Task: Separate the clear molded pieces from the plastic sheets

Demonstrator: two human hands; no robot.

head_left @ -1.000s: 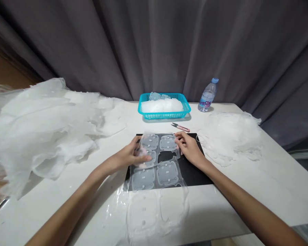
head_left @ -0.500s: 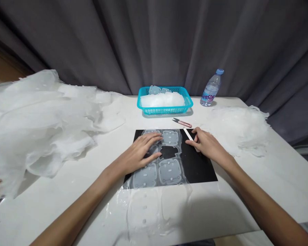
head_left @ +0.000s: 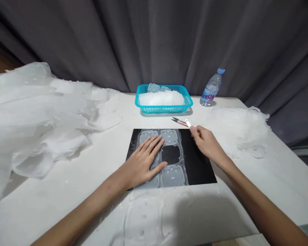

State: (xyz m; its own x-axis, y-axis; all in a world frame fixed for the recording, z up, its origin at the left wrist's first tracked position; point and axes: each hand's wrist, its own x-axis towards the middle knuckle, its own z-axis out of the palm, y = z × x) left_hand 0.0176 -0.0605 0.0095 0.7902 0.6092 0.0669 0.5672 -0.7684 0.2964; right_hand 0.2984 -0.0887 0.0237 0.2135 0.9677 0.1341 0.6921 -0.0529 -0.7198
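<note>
The clear sheet (head_left: 172, 176), partly lifted one second ago, now lies over the black mat (head_left: 199, 167) under the spread left hand (head_left: 143, 160); the right hand (head_left: 205, 140), pinching a white stick (head_left: 188, 123), has come nearer the snips (head_left: 177, 121).

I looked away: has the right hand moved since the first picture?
Yes: against the black mat, the right hand moved right, off the clear sheet, toward the mat's far right corner.
</note>
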